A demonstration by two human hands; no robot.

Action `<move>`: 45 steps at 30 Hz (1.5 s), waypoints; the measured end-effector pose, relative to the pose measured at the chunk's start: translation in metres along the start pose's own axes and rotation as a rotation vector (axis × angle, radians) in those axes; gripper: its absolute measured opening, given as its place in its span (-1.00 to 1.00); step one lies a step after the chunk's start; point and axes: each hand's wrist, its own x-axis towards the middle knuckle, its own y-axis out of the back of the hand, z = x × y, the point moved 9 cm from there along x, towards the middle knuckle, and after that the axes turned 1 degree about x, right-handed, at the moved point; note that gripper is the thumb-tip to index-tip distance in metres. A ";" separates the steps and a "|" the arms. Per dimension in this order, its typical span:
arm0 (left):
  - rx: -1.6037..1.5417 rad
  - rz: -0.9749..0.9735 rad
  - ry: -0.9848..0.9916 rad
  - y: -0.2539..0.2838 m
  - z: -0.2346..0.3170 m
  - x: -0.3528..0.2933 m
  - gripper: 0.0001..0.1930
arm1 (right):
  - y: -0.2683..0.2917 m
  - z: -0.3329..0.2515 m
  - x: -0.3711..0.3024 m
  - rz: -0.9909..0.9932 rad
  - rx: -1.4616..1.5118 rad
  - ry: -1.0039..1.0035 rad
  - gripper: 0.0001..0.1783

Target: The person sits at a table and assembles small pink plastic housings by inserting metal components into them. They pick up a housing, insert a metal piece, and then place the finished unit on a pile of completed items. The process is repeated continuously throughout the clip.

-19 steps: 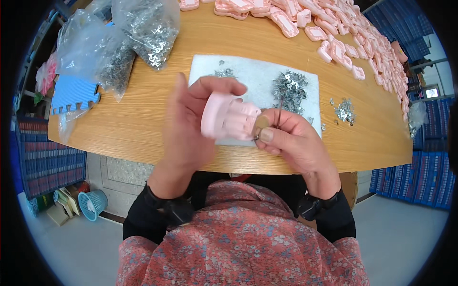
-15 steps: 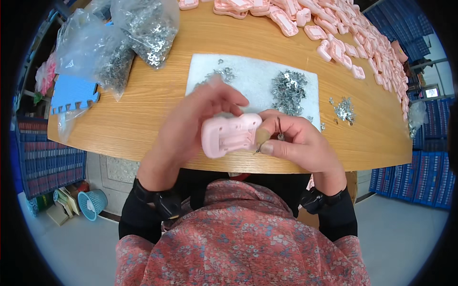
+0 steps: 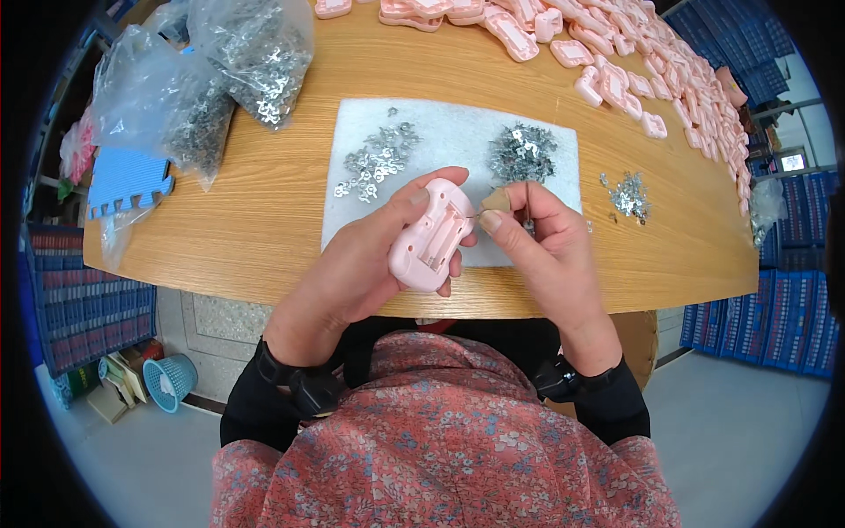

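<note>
My left hand (image 3: 356, 260) is closed around a pink plastic casing (image 3: 414, 260), thumb on its near face and fingertips showing under its right edge. The casing is tilted, its long battery compartment facing up. My right hand (image 3: 563, 255) pinches a thin metal tool (image 3: 528, 198) whose fine tip meets the compartment's right edge. A tan cover sits on a right fingertip. Whether the tip carries a small piece cannot be made out. Behind the hands, a white foam mat (image 3: 449, 132) bears a loose spread of small metal clips (image 3: 378, 163) and a denser heap of metal pieces (image 3: 521, 151).
Many pink casings (image 3: 607, 84) cover the far right of the table (image 3: 264, 220). A small metal pile (image 3: 629, 195) lies right of the mat. Plastic bags of metal parts (image 3: 255, 70) and a blue foam tile (image 3: 128, 180) are at left; a blue basket (image 3: 171, 381) stands on the floor.
My left hand has come down from above the mat and now grips the casing, which is turned more upright. The tool's tip in my right hand now meets the compartment's edge.
</note>
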 end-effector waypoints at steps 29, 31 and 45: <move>0.443 0.157 -0.108 0.008 0.005 0.003 -0.52 | 0.003 0.034 -0.003 -0.054 0.240 -0.225 -0.78; 0.558 0.168 -0.155 0.006 0.009 0.001 -0.54 | 0.002 0.032 -0.003 -0.046 0.225 -0.223 -0.78; 0.737 0.194 -0.189 -0.004 0.010 0.002 -0.66 | -0.001 0.020 -0.007 -0.034 0.312 -0.204 -0.79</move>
